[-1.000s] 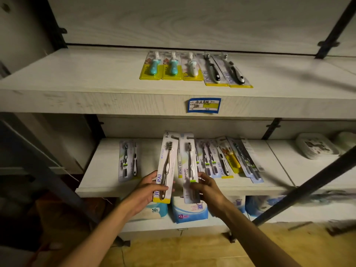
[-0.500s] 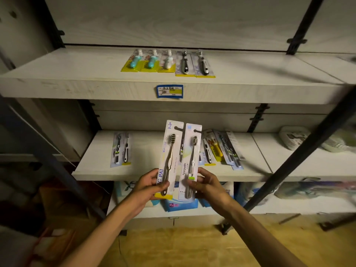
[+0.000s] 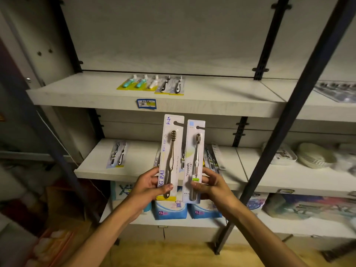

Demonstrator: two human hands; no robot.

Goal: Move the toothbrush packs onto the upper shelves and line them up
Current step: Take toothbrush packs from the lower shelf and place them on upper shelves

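Observation:
My left hand grips the lower end of a white toothbrush pack with a yellow foot, held upright in front of the shelves. My right hand pinches a second upright pack, pale with "Niepoth" print, right beside it. On the upper shelf lies a row of several packs, teal and white ones at the left, black ones at the right. More packs lie on the middle shelf behind the held ones, partly hidden, and one pack lies apart at its left.
A blue price label sticks to the upper shelf's front edge. A dark slanted bar crosses the right side in front of the shelves. White dishes sit on the right middle shelf. Blue XL bags fill the bottom shelf.
Both hands lifted the two packs off the middle shelf and raised them upright in front of it. The view tilted upward, showing more of the upper shelf and back panel.

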